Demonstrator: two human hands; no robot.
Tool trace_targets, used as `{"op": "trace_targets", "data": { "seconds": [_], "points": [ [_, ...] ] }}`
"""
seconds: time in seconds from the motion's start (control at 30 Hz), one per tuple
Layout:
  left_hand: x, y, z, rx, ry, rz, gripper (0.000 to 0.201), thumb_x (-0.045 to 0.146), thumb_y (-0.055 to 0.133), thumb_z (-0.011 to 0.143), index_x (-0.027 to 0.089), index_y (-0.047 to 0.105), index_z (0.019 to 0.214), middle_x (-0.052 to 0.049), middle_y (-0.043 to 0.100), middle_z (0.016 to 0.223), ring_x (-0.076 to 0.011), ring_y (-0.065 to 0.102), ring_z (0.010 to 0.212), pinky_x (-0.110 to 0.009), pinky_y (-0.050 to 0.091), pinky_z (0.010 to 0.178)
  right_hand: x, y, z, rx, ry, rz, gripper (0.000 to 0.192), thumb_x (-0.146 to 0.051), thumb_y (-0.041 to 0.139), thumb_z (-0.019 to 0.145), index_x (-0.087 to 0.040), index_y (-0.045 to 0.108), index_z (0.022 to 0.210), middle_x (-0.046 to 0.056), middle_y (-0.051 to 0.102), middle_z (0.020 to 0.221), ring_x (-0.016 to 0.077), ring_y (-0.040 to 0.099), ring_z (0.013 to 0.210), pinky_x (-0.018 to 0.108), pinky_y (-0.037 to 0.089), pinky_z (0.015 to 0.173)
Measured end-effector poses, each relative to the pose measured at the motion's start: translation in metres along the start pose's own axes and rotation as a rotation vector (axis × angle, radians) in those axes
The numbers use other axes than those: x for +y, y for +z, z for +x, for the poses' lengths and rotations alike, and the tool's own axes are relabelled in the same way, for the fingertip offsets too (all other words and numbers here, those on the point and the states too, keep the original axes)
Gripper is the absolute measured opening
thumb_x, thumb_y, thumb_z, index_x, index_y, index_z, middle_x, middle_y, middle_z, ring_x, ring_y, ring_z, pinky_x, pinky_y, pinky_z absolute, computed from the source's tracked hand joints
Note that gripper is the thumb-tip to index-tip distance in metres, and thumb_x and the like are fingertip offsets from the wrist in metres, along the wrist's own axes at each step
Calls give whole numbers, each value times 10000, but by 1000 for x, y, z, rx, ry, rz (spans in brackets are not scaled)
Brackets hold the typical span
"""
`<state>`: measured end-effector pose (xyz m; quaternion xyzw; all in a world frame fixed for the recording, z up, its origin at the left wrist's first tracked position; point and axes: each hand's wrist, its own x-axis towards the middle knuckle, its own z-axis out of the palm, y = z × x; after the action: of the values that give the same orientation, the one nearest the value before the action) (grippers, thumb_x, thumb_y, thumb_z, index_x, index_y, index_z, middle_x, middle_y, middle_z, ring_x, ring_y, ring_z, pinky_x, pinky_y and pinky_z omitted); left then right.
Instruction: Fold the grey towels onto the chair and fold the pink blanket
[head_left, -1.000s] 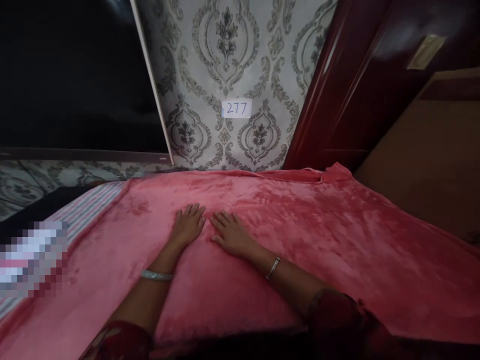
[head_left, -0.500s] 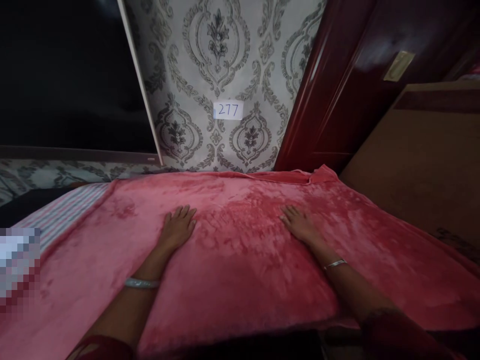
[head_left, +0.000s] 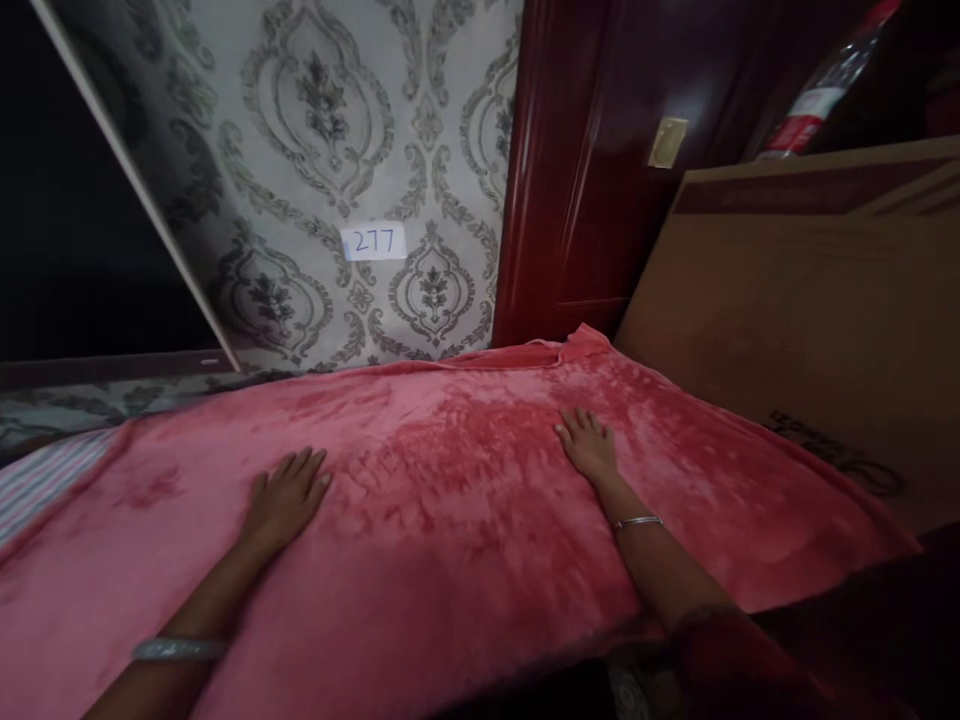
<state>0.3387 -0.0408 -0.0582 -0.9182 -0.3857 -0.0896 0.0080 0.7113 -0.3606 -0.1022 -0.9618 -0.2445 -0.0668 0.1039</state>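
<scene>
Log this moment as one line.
left hand: flat, open on pink plush blanket | right hand: flat, open on it | hands apart

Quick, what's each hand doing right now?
Left hand: open, flat on the red blanket, holding nothing.
Right hand: open, flat on the blanket, holding nothing.

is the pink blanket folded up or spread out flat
Spread out. The blanket lies flat across the bed, with the left hand and right hand resting palm-down on it.

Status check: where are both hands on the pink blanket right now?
Left hand open, flat on pink blanket. Right hand open, flat, apart from the left. Cardboard box beside the blanket's right edge.
</scene>
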Motion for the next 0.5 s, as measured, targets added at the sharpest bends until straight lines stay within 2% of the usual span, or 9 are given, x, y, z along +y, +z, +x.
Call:
{"op": "trace_targets", "data": {
  "seconds": [0.07,0.13,0.27,0.33,0.4,0.47,0.5],
  "points": [
    [25,-9,3,-22,35,22,604,392,252,988,148,445,1506,-152,410,1584,-321,369,1463,-608,301,1165,3,0,2,46,-13,76,515,-400,283,1058,-256,473,1515,93,383,1607,303,296,1490,550,237,1170],
    [67,-18,6,-64,160,35,574,358,302,980,141,468,1485,-162,399,1589,-327,323,1490,-611,275,1184,6,2,4,96,-26,155,515,-345,236,1062,-242,512,1485,89,443,1571,278,338,1468,532,241,1170],
    [189,-24,16,-161,505,-75,603,308,354,977,115,350,1549,-158,286,1644,-290,227,1536,-535,200,1250,12,7,8,124,-37,216,527,-303,209,1060,-207,557,1444,96,494,1532,244,374,1443,491,241,1173],
    [255,-20,21,-183,615,-150,633,319,381,978,121,294,1573,-165,245,1656,-304,198,1543,-553,170,1258,14,9,9,124,-51,225,501,-311,254,1055,-220,580,1424,87,495,1533,248,371,1444,490,234,1176],
    [311,-10,24,-178,695,-203,648,347,411,976,122,289,1572,-175,246,1654,-315,200,1541,-568,163,1259,17,11,9,126,-68,235,489,-304,277,1049,-230,591,1415,81,503,1527,251,379,1440,487,242,1172],
    [351,3,26,-155,739,-229,624,348,402,986,149,303,1569,-154,260,1655,-315,196,1542,-586,146,1260,21,12,10,127,-81,247,492,-272,274,1042,-222,598,1409,84,523,1510,247,399,1430,473,265,1161],
    [364,10,27,-161,738,-230,611,347,394,991,163,310,1567,-146,275,1652,-316,208,1538,-601,147,1256,23,13,11,125,-85,253,495,-254,273,1037,-216,604,1404,85,531,1502,243,408,1425,463,275,1157]
  ]
}}
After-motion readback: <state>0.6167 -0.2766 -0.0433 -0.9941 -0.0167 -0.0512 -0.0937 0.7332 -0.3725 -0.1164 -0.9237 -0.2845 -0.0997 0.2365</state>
